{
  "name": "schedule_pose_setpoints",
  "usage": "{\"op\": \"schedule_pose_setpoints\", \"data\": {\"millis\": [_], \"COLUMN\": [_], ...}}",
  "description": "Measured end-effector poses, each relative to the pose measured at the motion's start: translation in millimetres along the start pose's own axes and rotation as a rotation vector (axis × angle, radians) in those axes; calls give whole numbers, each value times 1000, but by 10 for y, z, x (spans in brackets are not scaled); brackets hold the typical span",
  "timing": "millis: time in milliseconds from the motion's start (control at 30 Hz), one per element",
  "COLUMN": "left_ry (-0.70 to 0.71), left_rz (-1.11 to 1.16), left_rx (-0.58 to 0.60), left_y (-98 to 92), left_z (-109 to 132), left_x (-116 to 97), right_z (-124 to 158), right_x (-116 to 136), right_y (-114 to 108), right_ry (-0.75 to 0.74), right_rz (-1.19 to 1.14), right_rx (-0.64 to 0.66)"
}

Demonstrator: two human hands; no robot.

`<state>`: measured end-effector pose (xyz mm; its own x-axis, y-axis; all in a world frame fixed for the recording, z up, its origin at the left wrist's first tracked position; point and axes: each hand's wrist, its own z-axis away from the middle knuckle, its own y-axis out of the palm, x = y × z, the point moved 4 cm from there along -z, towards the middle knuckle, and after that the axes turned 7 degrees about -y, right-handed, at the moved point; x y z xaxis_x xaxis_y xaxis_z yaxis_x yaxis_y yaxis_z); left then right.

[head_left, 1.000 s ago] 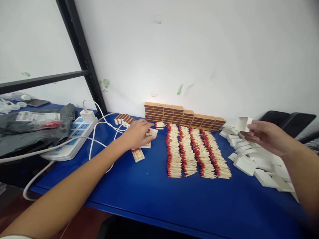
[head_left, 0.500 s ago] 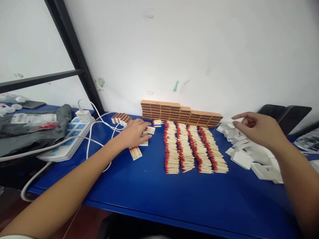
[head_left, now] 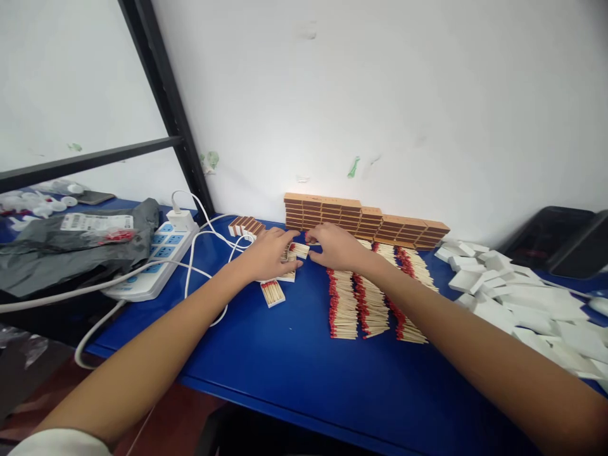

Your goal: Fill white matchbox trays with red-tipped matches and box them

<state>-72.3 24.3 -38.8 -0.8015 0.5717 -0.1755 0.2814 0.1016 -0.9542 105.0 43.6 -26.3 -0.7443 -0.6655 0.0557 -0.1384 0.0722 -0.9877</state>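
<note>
My left hand (head_left: 272, 254) lies over a cluster of white matchbox trays, its thumb and forefinger spread apart. One tray filled with matches (head_left: 299, 251) sticks out between that thumb and forefinger. Another filled tray (head_left: 272, 293) lies just in front, red heads toward the back. My right hand (head_left: 338, 247) is close beside the left, thumb and forefinger apart near the protruding tray, with nothing visible between them. Its fingers cover the small group of loose matches by the wall. Under the right forearm run several long rows of red-headed matches (head_left: 342, 310).
Brown matchbox sleeves (head_left: 365, 221) are stacked along the wall. More sleeves (head_left: 246, 226) sit left of my hand beside white cables. White trays (head_left: 517, 297) are heaped at right, near a black phone-like object (head_left: 546, 237). A power strip (head_left: 159, 259) and grey plastic bag (head_left: 71, 250) lie left.
My right hand has swung left from above the white tray heap to beside my left hand. The left hand stays over the trays. The view has shifted slightly left.
</note>
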Motion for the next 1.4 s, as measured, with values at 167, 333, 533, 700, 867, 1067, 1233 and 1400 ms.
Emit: {"op": "schedule_pose_setpoints", "data": {"millis": [167,333,533,700,867,1067,1233,1400], "left_ry": [-41,-30,-31,-22,-13,-38,-49,-49], "left_rz": [14,-24,-25,-33,-33,-29,-42,-51], "left_rx": [12,20,32,22,20,34,43,44], "left_y": [2,16,26,17,-8,-19,-9,-7], "left_z": [5,5,-1,7,16,14,11,12], "left_x": [22,-7,-5,-15,-41,-37,-36,-47], "right_z": [-105,-119,-241,-172,-124,-152,-57,-22], "right_x": [-184,-279,-276,-179,-7,-45,-130,-179], "right_y": [36,59,86,36,77,95,39,3], "right_ry": [43,91,102,64,-30,-12,2,74], "right_rz": [11,60,99,31,-80,-81,-54,33], "right_rx": [43,37,0,-32,-8,22,68,73]}}
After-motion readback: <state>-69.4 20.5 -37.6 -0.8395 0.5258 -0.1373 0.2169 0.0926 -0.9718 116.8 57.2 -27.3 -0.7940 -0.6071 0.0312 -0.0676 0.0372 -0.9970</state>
